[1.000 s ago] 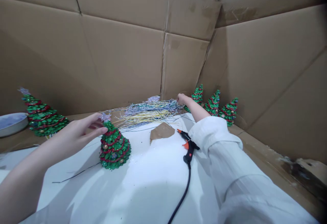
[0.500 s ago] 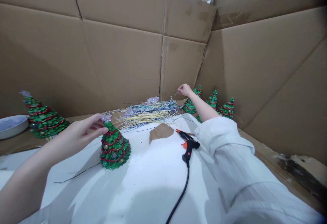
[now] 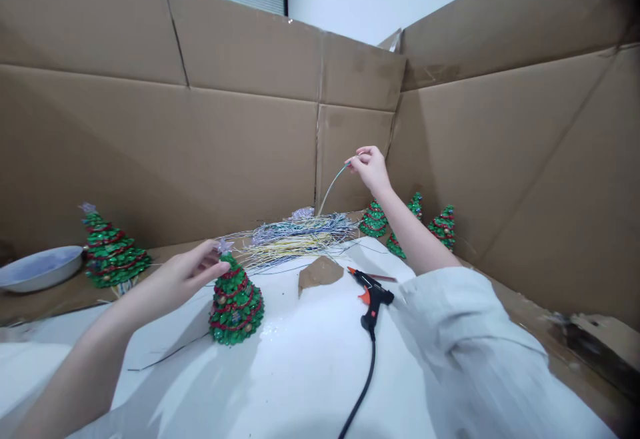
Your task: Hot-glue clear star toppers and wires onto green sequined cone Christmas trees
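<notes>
My left hand [image 3: 187,271] pinches the top of a small green sequined tree [image 3: 235,301] with red garlands and a pale star, which stands on the white table surface [image 3: 300,372]. My right hand [image 3: 370,167] is raised in front of the cardboard wall and pinches one thin pale wire [image 3: 333,187], whose lower end still reaches down to the pile of thin coloured wires [image 3: 295,231] at the back of the table.
A black and orange glue gun [image 3: 373,290] lies with its cord running toward me, next to a cardboard scrap [image 3: 320,272]. Three small trees [image 3: 410,222] stand at the back right, another tree [image 3: 111,254] and a shallow bowl [image 3: 40,269] at the left. Cardboard walls [image 3: 250,132] enclose the table.
My right hand has risen from the wire pile, pulling one wire up with it. The left hand stays on the tree top. The camera has tilted upward.
</notes>
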